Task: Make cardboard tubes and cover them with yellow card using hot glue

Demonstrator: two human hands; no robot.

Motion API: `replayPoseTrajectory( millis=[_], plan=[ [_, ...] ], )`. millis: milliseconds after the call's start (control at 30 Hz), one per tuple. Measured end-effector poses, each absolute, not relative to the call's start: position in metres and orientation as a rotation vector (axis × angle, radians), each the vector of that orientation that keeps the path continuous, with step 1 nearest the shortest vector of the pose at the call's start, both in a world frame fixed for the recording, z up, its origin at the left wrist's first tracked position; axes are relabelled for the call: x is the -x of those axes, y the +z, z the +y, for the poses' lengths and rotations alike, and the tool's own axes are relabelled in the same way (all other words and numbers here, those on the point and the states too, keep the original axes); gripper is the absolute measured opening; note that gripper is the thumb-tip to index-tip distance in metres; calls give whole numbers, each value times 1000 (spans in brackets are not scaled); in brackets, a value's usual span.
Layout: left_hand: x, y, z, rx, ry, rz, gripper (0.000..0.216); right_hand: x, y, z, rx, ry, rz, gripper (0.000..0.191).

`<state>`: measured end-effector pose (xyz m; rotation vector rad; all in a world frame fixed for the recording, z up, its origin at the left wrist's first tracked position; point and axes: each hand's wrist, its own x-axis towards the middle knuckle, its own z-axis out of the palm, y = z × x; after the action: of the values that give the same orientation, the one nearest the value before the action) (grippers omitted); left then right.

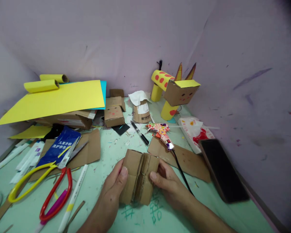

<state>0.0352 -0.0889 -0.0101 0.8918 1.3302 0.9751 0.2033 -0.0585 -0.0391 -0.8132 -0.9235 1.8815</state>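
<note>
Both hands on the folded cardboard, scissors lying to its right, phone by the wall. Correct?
Not quite. In the head view the scissors lie to the left of the folded cardboard, not its right. The left hand and right hand do hold it, and the phone is by the wall.

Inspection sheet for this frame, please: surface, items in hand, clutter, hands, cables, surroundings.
Surface: green table, scribbled on, strewn with paper scraps.
In hand: folded cardboard, resting on the table.
Clutter: scissors, marker, glue gun, yellow paper, giraffe model, phone.
Hands: left hand and right hand grip the cardboard's sides.
Cables: black cord from the glue gun, passing the right hand.
Surroundings: pale, marked walls.
</note>
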Motion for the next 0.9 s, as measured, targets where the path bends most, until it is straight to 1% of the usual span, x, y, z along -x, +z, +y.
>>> replayPoseTrajectory(
  millis=[300,533,700,900],
  plan=[
    [-36,-11,-85,-910,925,1398,62,-202,-44,-56,892,1859,-985,57],
    [-39,-14,-85,-889,924,1423,67,-200,-43,-55,961,1822,-944,70],
    [-39,-13,-87,-857,966,1363,65,-202,-42,-56,931,1854,-949,55],
    [-33,-16,-87,-815,1024,1175,64,-202,-40,-58,908,1909,-888,52]
  ],
)
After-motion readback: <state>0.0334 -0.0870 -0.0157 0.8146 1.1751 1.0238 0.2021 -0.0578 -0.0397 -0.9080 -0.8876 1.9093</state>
